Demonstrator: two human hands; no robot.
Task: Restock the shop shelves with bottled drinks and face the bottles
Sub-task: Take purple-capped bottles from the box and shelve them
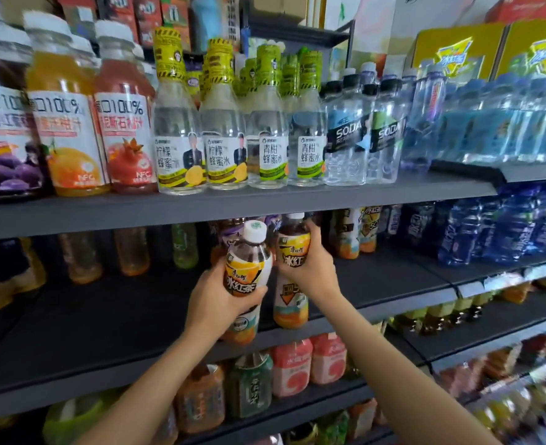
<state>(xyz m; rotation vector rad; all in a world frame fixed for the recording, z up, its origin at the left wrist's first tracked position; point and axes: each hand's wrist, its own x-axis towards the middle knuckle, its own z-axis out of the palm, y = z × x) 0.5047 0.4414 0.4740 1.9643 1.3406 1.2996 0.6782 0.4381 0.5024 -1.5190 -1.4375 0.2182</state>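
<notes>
Both hands are working at the front edge of the middle shelf [393, 284]. The left hand [214, 303] is wrapping its grip round one iced tea bottle [249, 277], tilted; the right hand [310, 268] is clasping a second iced tea bottle [292, 252] mid-label. Full, they are probably handling heavy, smooth and slightly squashy, so the labelled waist is looking the safest hold.

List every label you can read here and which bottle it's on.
"SODA": two clear bottles, top shelf.
"100%": orange juice bottle and red juice bottle.
"NFC": the same two juice bottles.
Tea bottles in the left hand and right hand: Chinese print, blurred.
Other labels: unreadable.
</notes>
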